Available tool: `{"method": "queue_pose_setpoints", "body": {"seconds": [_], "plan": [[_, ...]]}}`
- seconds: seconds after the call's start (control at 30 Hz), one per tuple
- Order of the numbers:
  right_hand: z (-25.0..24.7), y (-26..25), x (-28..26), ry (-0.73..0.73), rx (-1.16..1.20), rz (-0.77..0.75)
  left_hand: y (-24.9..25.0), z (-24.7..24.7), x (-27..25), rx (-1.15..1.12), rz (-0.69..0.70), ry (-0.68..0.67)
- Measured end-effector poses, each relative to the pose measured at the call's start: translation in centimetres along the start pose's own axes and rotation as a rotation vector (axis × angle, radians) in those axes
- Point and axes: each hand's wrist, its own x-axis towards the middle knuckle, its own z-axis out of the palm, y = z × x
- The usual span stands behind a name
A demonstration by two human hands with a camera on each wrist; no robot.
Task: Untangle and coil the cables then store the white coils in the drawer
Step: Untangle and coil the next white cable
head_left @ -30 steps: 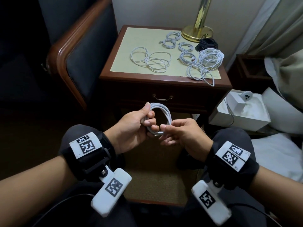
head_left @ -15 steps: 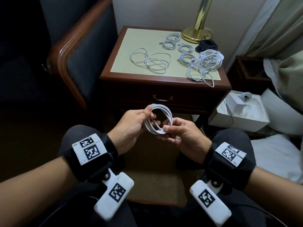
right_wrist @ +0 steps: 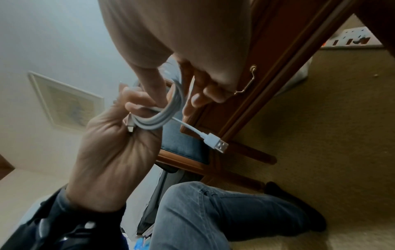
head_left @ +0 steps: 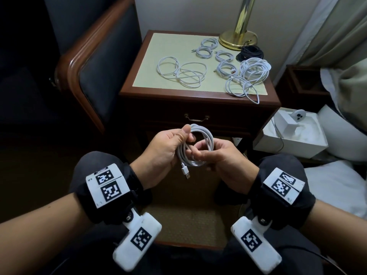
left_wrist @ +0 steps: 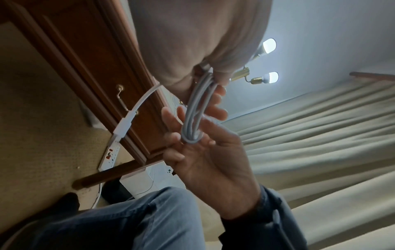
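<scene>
A white cable coil (head_left: 206,135) is held upright between both hands in front of the nightstand. My left hand (head_left: 187,135) pinches its top left with the thumb on the strands. My right hand (head_left: 198,151) grips the lower right, its fingers reaching into the loop. The cable's USB plug (head_left: 185,172) hangs free below the coil. The right wrist view shows the coil (right_wrist: 164,111) and plug (right_wrist: 215,143); the left wrist view shows the coil (left_wrist: 196,110) edge-on. The drawer (head_left: 196,118) with its brass handle is closed. Loose white cables (head_left: 182,74) lie on the nightstand top.
On the nightstand are several small white coils (head_left: 206,48), a white tangle (head_left: 248,76), a black coil (head_left: 250,53) and a brass lamp base (head_left: 238,38). A dark armchair (head_left: 95,72) stands left; a white box (head_left: 292,135) sits on the floor right.
The right hand's fingers have moved into the coil's loop and closed on its lower side. The USB plug end now hangs free below the coil. The left hand keeps its pinch.
</scene>
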Motion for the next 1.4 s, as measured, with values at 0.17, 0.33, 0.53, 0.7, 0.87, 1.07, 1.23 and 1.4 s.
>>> {"method": "queue_pose_setpoints", "body": {"seconds": [0.17,0.33,0.53,0.7,0.87,1.07,1.23,1.4], "plan": [[-0.1,0.0,-0.2,-0.092,0.093,0.083,-0.3,-0.1,0.1,0.085,-0.025,-0.018],[0.1,0.2,-0.4,-0.169,0.157,0.126,-0.2,-0.8,0.4,0.244,0.008,0.007],[0.0,0.8,-0.1,-0.079,0.189,0.114,-0.3,-0.7,0.4,0.457,0.047,0.062],[0.0,0.7,-0.1,-0.159,0.2,0.056,-0.2,-0.9,0.4,0.5,0.035,0.07],[0.0,0.9,0.0,-0.135,0.195,0.027,-0.5,-2.0,0.7,0.745,0.12,0.24],[0.1,1.2,0.2,-0.053,0.194,0.058,-0.6,-1.8,0.9,0.504,-0.098,0.204],[0.0,1.3,-0.1,-0.011,0.201,0.044,-0.4,-2.0,0.9,0.33,-0.17,0.183],[0.3,1.7,-0.1,-0.007,0.173,0.04,-0.8,-1.7,0.8,0.374,-0.145,0.106]]}}
